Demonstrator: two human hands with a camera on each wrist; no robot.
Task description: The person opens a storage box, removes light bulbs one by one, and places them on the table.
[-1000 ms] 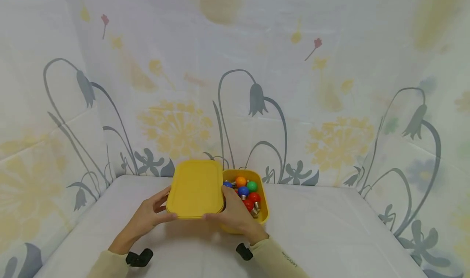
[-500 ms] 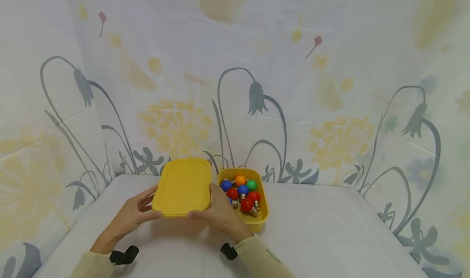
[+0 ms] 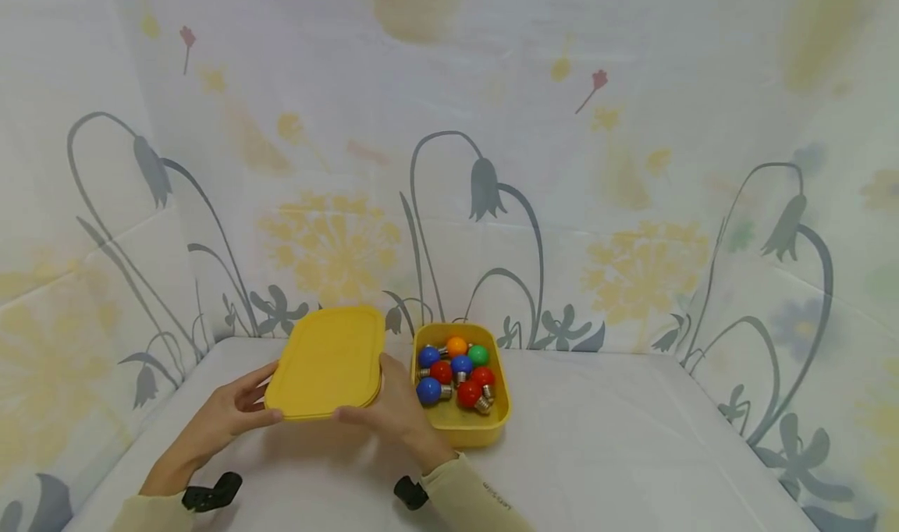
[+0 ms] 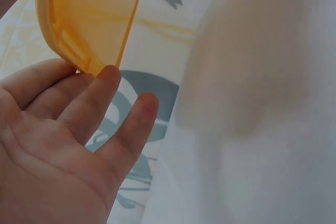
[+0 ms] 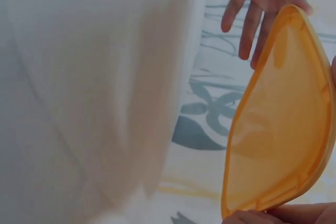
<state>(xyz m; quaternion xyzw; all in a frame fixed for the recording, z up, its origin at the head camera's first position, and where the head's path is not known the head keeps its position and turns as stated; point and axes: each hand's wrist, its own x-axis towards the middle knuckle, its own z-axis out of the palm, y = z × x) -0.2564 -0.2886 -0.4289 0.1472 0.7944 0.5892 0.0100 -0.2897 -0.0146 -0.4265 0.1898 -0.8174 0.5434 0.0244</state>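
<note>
A yellow rectangular plastic lid (image 3: 326, 363) with rounded corners is held raised and tilted over the left part of the table. My left hand (image 3: 223, 416) grips its left edge, thumb at the near corner. On the opposite side my right hand (image 3: 400, 409) holds the right edge, its thumb along the near rim. Both wrist views show the hollow underside of the lid (image 4: 97, 17), with left fingertips (image 4: 110, 74) against its edge. Right of the lid, an uncovered yellow box (image 3: 467, 437) contains several small light bulbs with metal screw bases, among them a blue bulb (image 3: 428, 391).
A white cloth covers the table (image 3: 597, 438). Behind it and at both sides hang pale curtains (image 3: 562, 165) printed with flowers. The box stands near the back edge, close to the rear curtain. A black strap sits on each wrist.
Both hands have carried the lid leftward, away from the box. More of the box and its bulbs now shows, including a blue and a red bulb at its left side.
</note>
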